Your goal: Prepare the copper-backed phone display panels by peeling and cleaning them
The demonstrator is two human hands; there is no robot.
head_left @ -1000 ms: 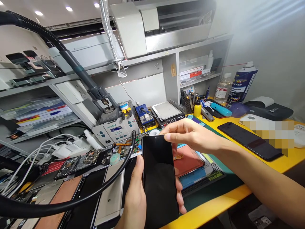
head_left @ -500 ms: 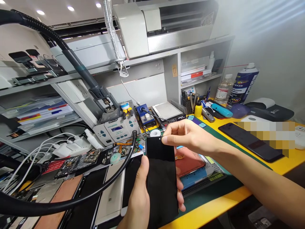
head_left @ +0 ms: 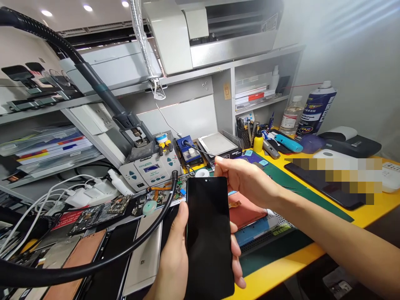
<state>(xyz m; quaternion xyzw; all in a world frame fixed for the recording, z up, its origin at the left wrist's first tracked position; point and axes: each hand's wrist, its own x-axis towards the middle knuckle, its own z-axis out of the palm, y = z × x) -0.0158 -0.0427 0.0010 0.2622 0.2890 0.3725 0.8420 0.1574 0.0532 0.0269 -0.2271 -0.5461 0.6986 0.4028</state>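
Observation:
A black phone [head_left: 208, 237] stands nearly upright in my left hand [head_left: 176, 254], its dark screen toward me. The thumb lies along the left edge and the fingertips wrap round the right edge. Just beyond the phone's top right corner is my right hand [head_left: 246, 177], its thumb and index finger drawn together; whatever may be between them is too small to make out. Behind the phone, a reddish phone back [head_left: 248, 210] and a blue piece [head_left: 258, 231] lie on the green mat [head_left: 278, 252].
A black hose [head_left: 125, 254] curves across the left, over a silver phone [head_left: 143, 258] and other phone parts. A soldering station [head_left: 153, 168] stands behind. Bottles, a spray can [head_left: 315, 110] and another black phone [head_left: 325, 185] are at the right.
My right hand has come off the phone's top corner, its fingertips now raised above and behind it. The view has shifted slightly, and the phone's top now shows uncovered.

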